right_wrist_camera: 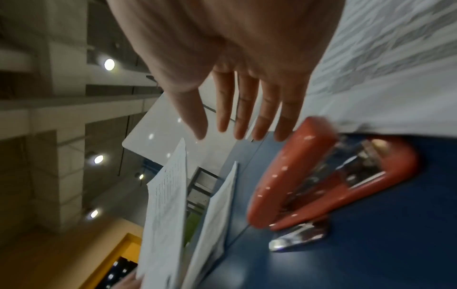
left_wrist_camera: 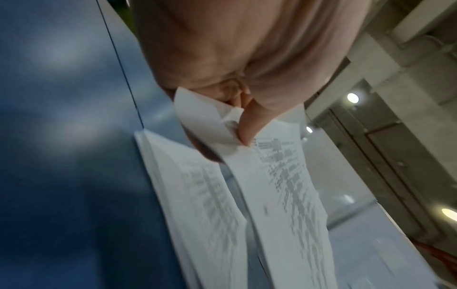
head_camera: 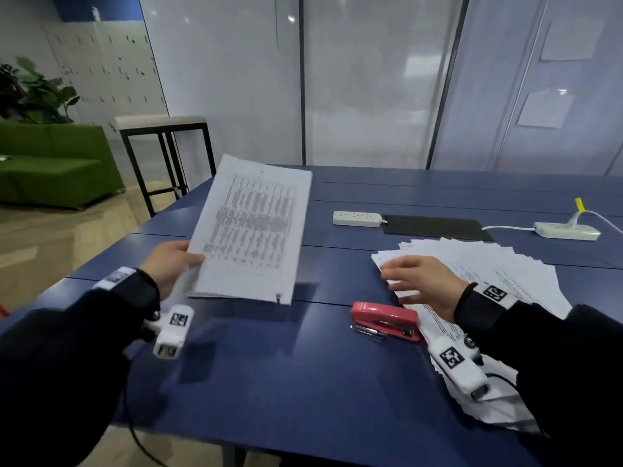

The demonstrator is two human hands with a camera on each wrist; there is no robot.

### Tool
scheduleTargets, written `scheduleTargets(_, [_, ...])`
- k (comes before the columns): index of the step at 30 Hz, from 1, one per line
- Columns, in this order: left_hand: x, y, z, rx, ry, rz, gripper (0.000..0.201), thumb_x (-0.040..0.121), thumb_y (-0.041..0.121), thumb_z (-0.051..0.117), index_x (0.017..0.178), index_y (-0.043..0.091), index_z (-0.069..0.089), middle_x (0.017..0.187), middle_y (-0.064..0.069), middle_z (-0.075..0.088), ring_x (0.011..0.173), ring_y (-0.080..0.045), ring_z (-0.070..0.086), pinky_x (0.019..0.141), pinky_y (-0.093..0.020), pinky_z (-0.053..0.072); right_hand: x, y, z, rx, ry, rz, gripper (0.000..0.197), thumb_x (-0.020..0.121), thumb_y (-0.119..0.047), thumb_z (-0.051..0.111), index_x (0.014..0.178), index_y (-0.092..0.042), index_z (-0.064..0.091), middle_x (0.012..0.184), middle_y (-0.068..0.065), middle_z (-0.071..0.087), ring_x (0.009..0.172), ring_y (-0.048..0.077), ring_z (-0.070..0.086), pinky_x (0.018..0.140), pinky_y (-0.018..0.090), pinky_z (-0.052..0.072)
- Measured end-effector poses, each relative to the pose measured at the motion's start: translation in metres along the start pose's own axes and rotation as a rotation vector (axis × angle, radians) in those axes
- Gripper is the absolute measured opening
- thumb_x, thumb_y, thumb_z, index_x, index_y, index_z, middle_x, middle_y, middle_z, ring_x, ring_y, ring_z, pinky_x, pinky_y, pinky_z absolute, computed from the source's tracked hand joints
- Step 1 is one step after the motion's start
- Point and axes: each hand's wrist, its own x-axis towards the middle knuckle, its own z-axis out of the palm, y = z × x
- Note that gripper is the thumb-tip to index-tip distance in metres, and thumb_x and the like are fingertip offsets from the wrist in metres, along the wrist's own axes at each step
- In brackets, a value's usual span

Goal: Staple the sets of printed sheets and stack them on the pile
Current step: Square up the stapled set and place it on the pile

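My left hand (head_camera: 175, 261) pinches a set of printed sheets (head_camera: 253, 230) by its left edge and holds it tilted up above the blue table (head_camera: 269, 365). In the left wrist view the thumb (left_wrist_camera: 249, 123) presses on the folded corner of that set (left_wrist_camera: 284, 195), and a second bundle of pages (left_wrist_camera: 197, 195) hangs apart below it. A red stapler (head_camera: 386, 320) lies on the table to the right of the set. My right hand (head_camera: 421, 281) hovers with straight spread fingers (right_wrist_camera: 247, 113) over a fanned pile of printed sheets (head_camera: 488, 274), holding nothing.
Two white power strips (head_camera: 357, 219) (head_camera: 568, 230) and a flat black pad (head_camera: 435, 227) lie at the back of the table. A tall stool (head_camera: 161, 143) and a green sofa (head_camera: 50, 160) stand beyond the left edge. Glass walls rise behind.
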Motion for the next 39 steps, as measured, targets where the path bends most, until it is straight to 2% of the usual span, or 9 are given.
scheduleTargets(3, [0.048, -0.009, -0.017, 0.067, 0.055, -0.053, 0.032, 0.095, -0.013, 0.06, 0.127, -0.01, 0.064, 0.122, -0.02, 0.068, 0.102, -0.035, 0.066, 0.104, -0.047, 0.05, -0.002, 0.019, -0.012, -0.128, -0.03, 0.011, 0.009, 0.09, -0.011, 0.075, 0.099, -0.015, 0.077, 0.088, -0.001, 0.072, 0.086, 0.018, 0.063, 0.078, 0.035, 0.047])
scheduleTargets(6, [0.089, -0.025, -0.02, 0.172, 0.087, -0.077, 0.031, 0.091, -0.013, 0.065, 0.122, -0.011, 0.067, 0.125, -0.021, 0.069, 0.113, -0.036, 0.066, 0.111, -0.053, 0.047, -0.007, 0.03, -0.022, -0.139, -0.078, 0.017, 0.01, 0.088, -0.009, 0.077, 0.097, -0.013, 0.078, 0.087, 0.001, 0.072, 0.083, 0.016, 0.062, 0.08, 0.034, 0.045])
scheduleTargets(10, [0.121, -0.04, -0.009, 0.351, 0.059, -0.096, 0.03, 0.09, -0.005, 0.071, 0.12, -0.009, 0.068, 0.123, -0.029, 0.069, 0.117, -0.043, 0.066, 0.106, -0.052, 0.051, -0.016, 0.039, -0.028, -0.18, -0.143, -0.013, 0.041, 0.063, -0.033, 0.089, 0.098, -0.015, 0.08, 0.094, 0.002, 0.077, 0.087, 0.012, 0.066, 0.085, 0.032, 0.046])
scheduleTargets(12, [0.12, -0.041, -0.001, 0.432, 0.068, -0.077, 0.031, 0.089, -0.001, 0.073, 0.119, -0.008, 0.068, 0.122, -0.029, 0.069, 0.118, -0.045, 0.065, 0.1, -0.047, 0.053, -0.018, 0.042, -0.029, -0.165, -0.179, -0.041, 0.045, 0.058, -0.033, 0.09, 0.097, -0.013, 0.082, 0.1, 0.011, 0.078, 0.089, 0.015, 0.069, 0.087, 0.031, 0.049])
scheduleTargets(15, [0.114, -0.044, 0.008, 0.595, 0.056, -0.042, 0.027, 0.091, 0.001, 0.072, 0.118, -0.007, 0.072, 0.12, -0.024, 0.071, 0.113, -0.038, 0.066, 0.09, -0.036, 0.049, -0.019, 0.044, -0.029, -0.149, -0.207, -0.062, 0.031, 0.067, -0.019, 0.092, 0.095, -0.01, 0.082, 0.101, 0.018, 0.077, 0.088, 0.018, 0.07, 0.087, 0.03, 0.051])
scheduleTargets(18, [0.112, -0.049, 0.011, 0.644, 0.046, -0.017, 0.027, 0.091, -0.003, 0.069, 0.118, -0.003, 0.074, 0.117, -0.021, 0.073, 0.102, -0.03, 0.065, 0.081, -0.03, 0.043, -0.019, 0.045, -0.028, -0.125, -0.209, -0.063, 0.017, 0.077, -0.008, 0.085, 0.095, -0.009, 0.082, 0.101, 0.02, 0.077, 0.087, 0.019, 0.07, 0.084, 0.029, 0.053])
scheduleTargets(22, [0.112, -0.049, 0.013, 0.661, 0.052, -0.007, 0.029, 0.09, -0.002, 0.069, 0.118, 0.003, 0.076, 0.111, -0.016, 0.074, 0.106, -0.033, 0.067, 0.084, -0.031, 0.046, -0.019, 0.046, -0.028, -0.119, -0.208, -0.067, 0.017, 0.077, -0.009, 0.084, 0.094, -0.011, 0.083, 0.1, 0.019, 0.077, 0.086, 0.02, 0.07, 0.084, 0.028, 0.053])
scheduleTargets(26, [0.11, -0.047, 0.021, 0.704, 0.033, 0.006, 0.031, 0.093, -0.003, 0.066, 0.121, 0.006, 0.074, 0.101, -0.009, 0.066, 0.091, -0.026, 0.058, 0.079, -0.028, 0.04, -0.022, 0.047, -0.026, -0.081, -0.191, -0.075, 0.015, 0.08, -0.004, 0.082, 0.094, -0.008, 0.082, 0.097, 0.021, 0.077, 0.08, 0.017, 0.07, 0.073, 0.019, 0.056])
scheduleTargets(39, [0.113, -0.048, 0.023, 0.763, 0.013, 0.039, 0.029, 0.093, -0.004, 0.062, 0.119, 0.003, 0.072, 0.101, -0.011, 0.067, 0.093, -0.03, 0.062, 0.08, -0.031, 0.044, -0.021, 0.051, -0.027, -0.066, -0.197, -0.088, 0.016, 0.081, -0.005, 0.081, 0.097, -0.008, 0.082, 0.097, 0.017, 0.078, 0.082, 0.016, 0.071, 0.075, 0.018, 0.055])
